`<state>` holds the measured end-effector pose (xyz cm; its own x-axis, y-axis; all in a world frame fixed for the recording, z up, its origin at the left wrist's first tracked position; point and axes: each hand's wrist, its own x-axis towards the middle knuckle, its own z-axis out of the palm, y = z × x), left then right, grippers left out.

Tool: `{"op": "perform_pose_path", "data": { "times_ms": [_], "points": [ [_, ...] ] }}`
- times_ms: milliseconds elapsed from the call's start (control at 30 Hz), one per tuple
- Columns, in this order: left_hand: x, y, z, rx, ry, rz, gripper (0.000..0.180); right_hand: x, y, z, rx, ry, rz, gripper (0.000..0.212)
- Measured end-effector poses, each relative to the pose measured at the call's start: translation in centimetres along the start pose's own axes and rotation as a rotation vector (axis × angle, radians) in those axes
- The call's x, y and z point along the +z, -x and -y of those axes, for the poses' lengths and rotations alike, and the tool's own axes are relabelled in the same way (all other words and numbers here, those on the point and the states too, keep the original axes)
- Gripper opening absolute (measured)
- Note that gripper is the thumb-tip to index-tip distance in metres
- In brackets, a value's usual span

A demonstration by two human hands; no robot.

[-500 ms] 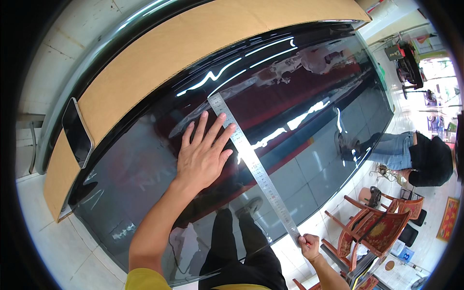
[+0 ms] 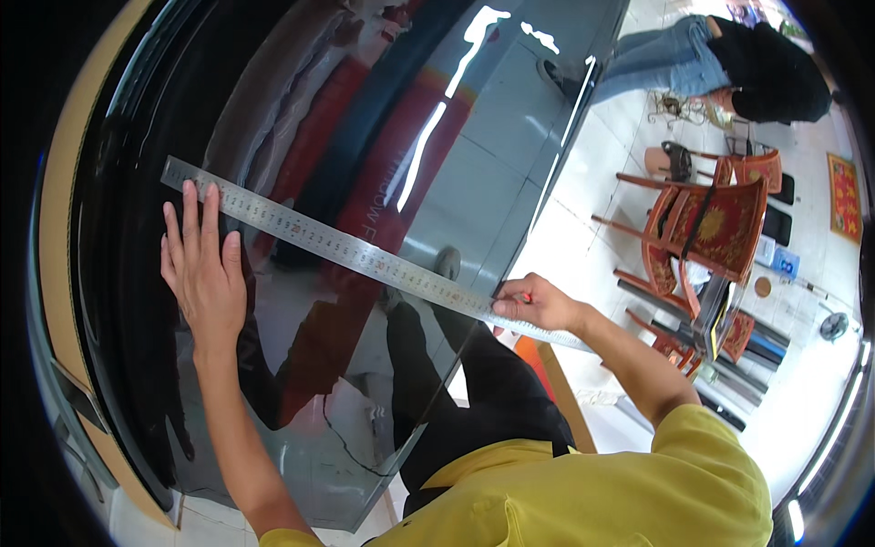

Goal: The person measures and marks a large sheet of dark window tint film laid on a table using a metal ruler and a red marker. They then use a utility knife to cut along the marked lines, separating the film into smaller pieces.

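A long metal ruler (image 2: 334, 244) lies slantwise across a sheet of dark, glossy film (image 2: 292, 137) that reflects the room and my legs. My left hand (image 2: 208, 278) rests with its fingers stretched out, the fingertips pressing on the ruler close to its far left end. Toward the ruler's other end, my right hand (image 2: 538, 304) is closed, thumb and forefinger together on the metal. A small red thing (image 2: 526, 297) peeks out between these fingers; its kind is hidden. Past this hand the ruler's end reaches beyond the film's near edge.
Brown cardboard (image 2: 68, 164) borders the film on the left. At the right stand carved wooden chairs (image 2: 729, 228) with red patterned backs. A person in jeans and a dark top (image 2: 775, 68) bends over at the upper right. A small fan (image 2: 833, 325) stands at the far right.
My view has swung toward the right, so the ruler lies flatter across it. My right hand has slid inward from the ruler's near end. My left fingers now press on top of the ruler.
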<state>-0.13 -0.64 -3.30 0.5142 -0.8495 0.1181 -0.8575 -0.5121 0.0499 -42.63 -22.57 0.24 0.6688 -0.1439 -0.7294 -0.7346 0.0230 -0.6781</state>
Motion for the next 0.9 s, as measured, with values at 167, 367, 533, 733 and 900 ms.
{"op": "perform_pose_path", "data": {
  "times_ms": [167,367,533,733,900],
  "points": [
    [0.3,-0.1,-0.3,0.024,-0.018,-0.021,0.056,-0.3,-0.6,0.0,0.041,-0.198,0.100,0.033],
    [0.5,-0.1,-0.5,0.040,-0.007,-0.045,0.057,0.3,-0.5,-0.6,0.041,-0.257,0.097,0.032],
    [0.6,-0.2,-0.4,0.039,0.035,-0.072,0.057,0.2,-0.7,-0.5,0.077,-0.268,0.106,0.031],
    [1.1,0.0,-0.3,0.028,0.062,-0.126,0.053,0.7,-0.6,-0.3,0.110,-0.277,0.107,0.031],
    [2.7,0.0,0.8,0.097,0.136,-0.235,0.054,1.4,-0.7,-1.6,0.112,-0.305,0.002,0.033]
  ]
}}
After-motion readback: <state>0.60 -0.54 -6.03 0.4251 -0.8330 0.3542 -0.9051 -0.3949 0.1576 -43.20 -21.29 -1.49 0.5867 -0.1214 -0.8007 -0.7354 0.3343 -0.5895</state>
